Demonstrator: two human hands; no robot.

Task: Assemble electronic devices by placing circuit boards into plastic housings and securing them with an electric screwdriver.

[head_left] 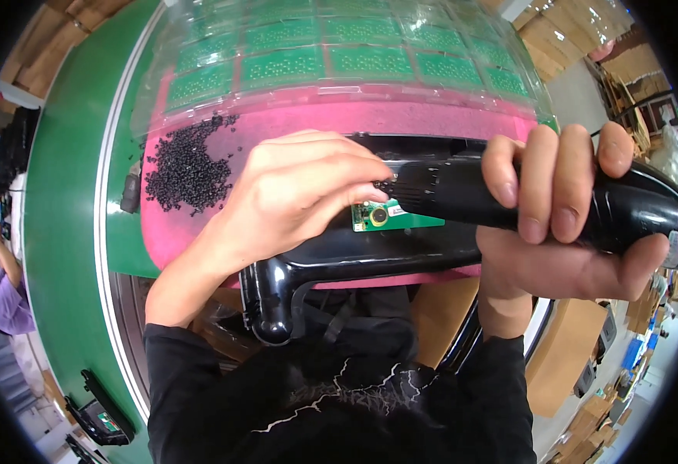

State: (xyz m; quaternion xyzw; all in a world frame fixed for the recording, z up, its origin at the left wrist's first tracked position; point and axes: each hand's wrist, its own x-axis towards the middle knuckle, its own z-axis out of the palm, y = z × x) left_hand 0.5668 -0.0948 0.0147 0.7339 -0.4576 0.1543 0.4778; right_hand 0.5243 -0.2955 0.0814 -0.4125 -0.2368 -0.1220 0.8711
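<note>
The right hand (563, 213) is clamped around the driver (462, 185), left hand (296, 182) at its tip, pinch not determinable; the board (401, 220) lying just below the left fingertips, the driver should stay steady, clear of components.

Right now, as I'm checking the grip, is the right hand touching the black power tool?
Touching. The head view shows it: the right hand is wrapped around the black power tool, with no gap showing.
</note>
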